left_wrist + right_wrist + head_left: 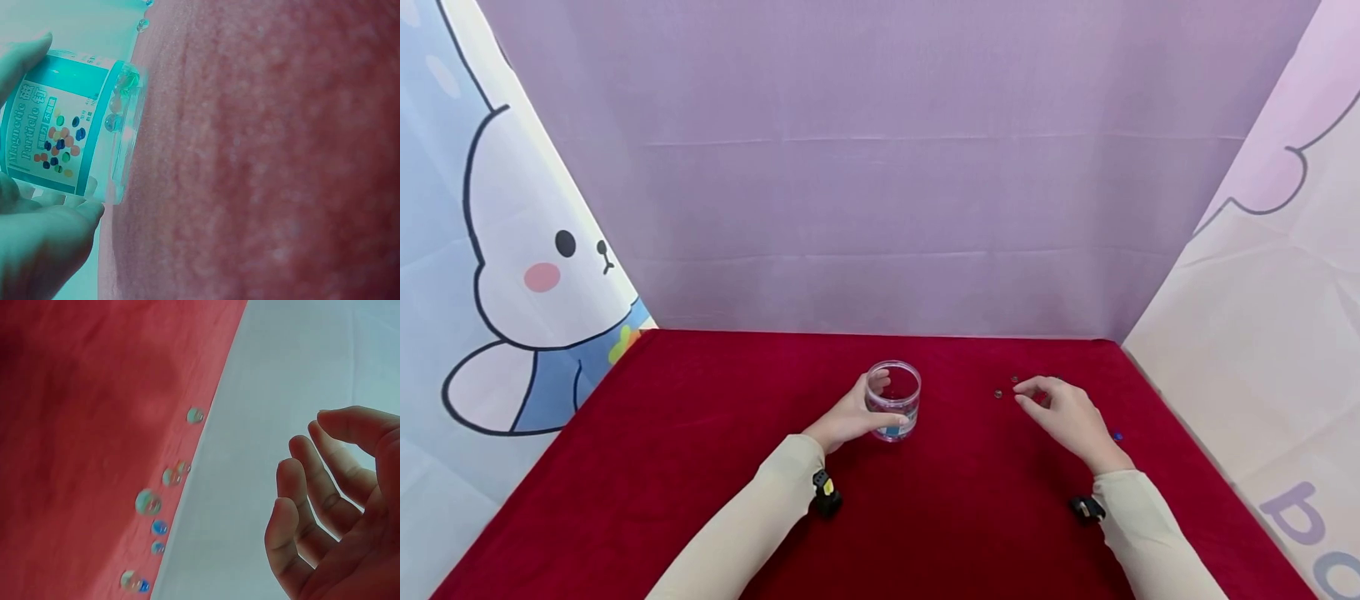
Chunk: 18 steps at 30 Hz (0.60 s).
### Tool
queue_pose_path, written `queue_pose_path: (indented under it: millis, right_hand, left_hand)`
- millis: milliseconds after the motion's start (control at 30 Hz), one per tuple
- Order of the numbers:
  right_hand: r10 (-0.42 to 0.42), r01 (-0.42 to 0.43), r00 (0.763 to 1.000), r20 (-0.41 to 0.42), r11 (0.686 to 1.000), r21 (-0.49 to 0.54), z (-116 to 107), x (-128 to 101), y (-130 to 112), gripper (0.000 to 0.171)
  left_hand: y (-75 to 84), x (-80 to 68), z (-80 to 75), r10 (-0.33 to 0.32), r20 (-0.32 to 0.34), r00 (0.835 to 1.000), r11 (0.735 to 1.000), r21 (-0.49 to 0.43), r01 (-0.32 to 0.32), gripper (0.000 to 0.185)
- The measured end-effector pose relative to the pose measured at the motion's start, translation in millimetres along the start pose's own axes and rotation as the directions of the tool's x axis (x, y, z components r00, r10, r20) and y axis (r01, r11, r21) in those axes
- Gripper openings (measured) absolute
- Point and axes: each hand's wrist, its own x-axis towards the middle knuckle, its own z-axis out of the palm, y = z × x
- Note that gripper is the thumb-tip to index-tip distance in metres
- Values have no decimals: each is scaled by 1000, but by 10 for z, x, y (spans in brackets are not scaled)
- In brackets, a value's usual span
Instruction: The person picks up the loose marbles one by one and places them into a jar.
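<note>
The left hand (pixel 850 417) gripped the clear jar (pixel 893 400) at frame centre on the red cloth (pixel 700 467) — the right hand (pixel 1067 417), fingers loosely curled and empty, hovered beside small beads (pixel 998 393) right of centre.

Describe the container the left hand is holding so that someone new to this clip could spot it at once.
On the red tablecloth, near the middle, the left hand grips a small clear round jar standing upright. It bears a teal label printed with coloured dots, unlike the tiny loose beads by the right hand.
</note>
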Motion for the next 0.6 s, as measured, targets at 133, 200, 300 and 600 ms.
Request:
queue_pose_path:
  millis: [133, 200, 300, 600]
  right_hand:
    - [30, -30, 999, 12, 1000, 9, -69, -33, 73, 19]
    - [40, -40, 999, 18, 999, 11, -87, -42, 105, 20]
    - [51, -51, 998, 22, 999, 9, -101, -53, 149, 20]
    - [83, -83, 996, 35, 997, -1, -105, -77, 292, 24]
  left_hand:
    - [-6, 6, 4, 9, 4, 1000, 1000, -11, -9, 92]
    - [-9, 9, 6, 10, 2, 1000, 1000, -12, -10, 92]
    - [-18, 15, 8, 11, 1, 1000, 1000, -11, -11, 92]
    - [-33, 28, 12, 7, -9, 1000, 1000, 1, -7, 92]
